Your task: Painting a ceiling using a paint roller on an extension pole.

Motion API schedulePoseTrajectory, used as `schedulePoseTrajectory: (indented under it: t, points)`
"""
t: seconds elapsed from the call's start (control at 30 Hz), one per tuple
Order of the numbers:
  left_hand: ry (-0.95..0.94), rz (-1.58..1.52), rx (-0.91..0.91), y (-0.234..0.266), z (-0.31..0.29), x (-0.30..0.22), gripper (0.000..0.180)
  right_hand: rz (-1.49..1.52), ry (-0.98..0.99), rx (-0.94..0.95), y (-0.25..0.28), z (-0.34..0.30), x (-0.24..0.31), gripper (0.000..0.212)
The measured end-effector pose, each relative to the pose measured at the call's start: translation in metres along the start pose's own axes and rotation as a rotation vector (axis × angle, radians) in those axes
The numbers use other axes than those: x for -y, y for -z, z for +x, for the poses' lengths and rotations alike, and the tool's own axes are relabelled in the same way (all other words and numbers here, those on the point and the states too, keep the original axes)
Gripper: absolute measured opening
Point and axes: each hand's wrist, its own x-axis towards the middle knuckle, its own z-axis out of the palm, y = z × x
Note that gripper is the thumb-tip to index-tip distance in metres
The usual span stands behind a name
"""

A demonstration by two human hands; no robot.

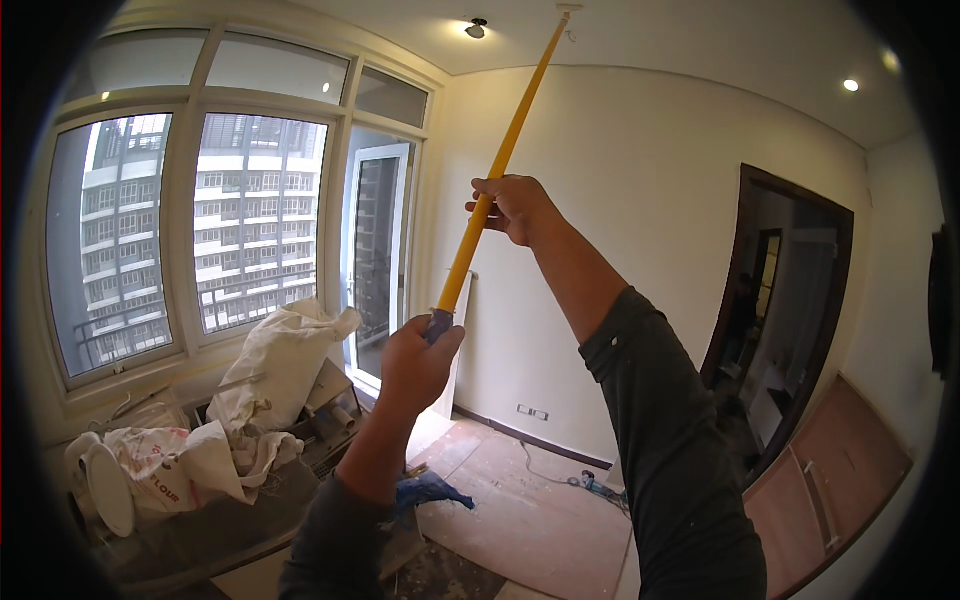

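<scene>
A long yellow extension pole (513,135) slants up to the ceiling, where its far end carries a small pale head that looks like a paint roller (569,9). My left hand (415,365) is closed around the bluish-grey grip (438,325) at the pole's lower end. Higher up, my right hand (517,208) holds the yellow shaft between thumb and fingers, with the arm stretched forward. The head appears to touch the ceiling (660,35), though it is too small to be sure.
White sacks (280,365) and a round white lid (108,490) lie heaped at the left below the windows. Boards (530,510) cover the floor, bearing a blue cloth or bag (432,490) and a corded power tool (600,487). A dark-framed doorway (785,300) stands at right.
</scene>
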Motion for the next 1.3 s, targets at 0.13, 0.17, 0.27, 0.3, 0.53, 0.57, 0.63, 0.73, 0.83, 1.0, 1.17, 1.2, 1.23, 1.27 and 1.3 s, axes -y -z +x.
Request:
schedulePoseTrajectory:
  t: [0.13, 0.17, 0.27, 0.3, 0.53, 0.57, 0.63, 0.73, 0.83, 1.0, 1.17, 1.2, 1.23, 1.27, 1.3]
  points:
    - [0.026, -0.080, -0.010, 0.006, -0.009, 0.019, 0.033, -0.052, -0.021, 0.016, -0.012, -0.008, -0.006, 0.027]
    - [0.055, -0.107, -0.003, 0.011, -0.014, 0.023, 0.033, -0.057, -0.017, 0.012, -0.016, -0.013, -0.006, 0.027]
    - [0.026, -0.098, -0.013, 0.034, -0.032, 0.037, 0.033, -0.114, -0.010, 0.090, -0.034, -0.032, -0.005, 0.031]
    - [0.023, -0.101, -0.011, 0.043, -0.041, 0.040, 0.033, -0.116, -0.007, 0.087, -0.042, -0.041, -0.004, 0.031]
    - [0.058, -0.145, -0.053, 0.133, -0.118, 0.047, 0.029, -0.230, 0.000, 0.222, -0.114, -0.123, 0.024, 0.042]
    - [0.050, -0.127, -0.054, 0.146, -0.129, 0.046, 0.028, -0.234, 0.001, 0.219, -0.123, -0.135, 0.030, 0.042]
    - [0.042, -0.161, -0.056, 0.172, -0.151, 0.044, 0.027, -0.275, -0.017, 0.257, -0.143, -0.160, 0.042, 0.045]
    - [0.028, -0.194, -0.074, 0.214, -0.190, 0.031, 0.025, -0.276, 0.001, 0.273, -0.177, -0.194, 0.054, 0.052]
    - [0.051, -0.245, -0.090, 0.250, -0.226, 0.026, 0.023, -0.254, 0.030, 0.307, -0.206, -0.227, 0.063, 0.054]
    - [0.089, -0.335, -0.089, 0.306, -0.279, 0.010, 0.019, -0.301, 0.012, 0.383, -0.252, -0.287, 0.090, 0.062]
    - [0.162, -0.483, -0.115, 0.353, -0.328, -0.009, 0.020, -0.319, -0.019, 0.473, -0.285, -0.336, 0.108, 0.068]
    - [0.163, -0.483, -0.111, 0.363, -0.338, -0.015, 0.020, -0.295, -0.037, 0.520, -0.287, -0.341, 0.109, 0.068]
    - [0.170, -0.453, -0.103, 0.373, -0.350, -0.021, 0.022, -0.296, -0.035, 0.521, -0.290, -0.348, 0.111, 0.068]
    - [0.181, -0.421, -0.095, 0.381, -0.357, -0.025, 0.024, -0.295, -0.020, 0.580, -0.294, -0.355, 0.113, 0.068]
    - [0.183, -0.418, -0.095, 0.387, -0.361, -0.028, 0.024, -0.294, -0.004, 0.638, -0.298, -0.361, 0.115, 0.067]
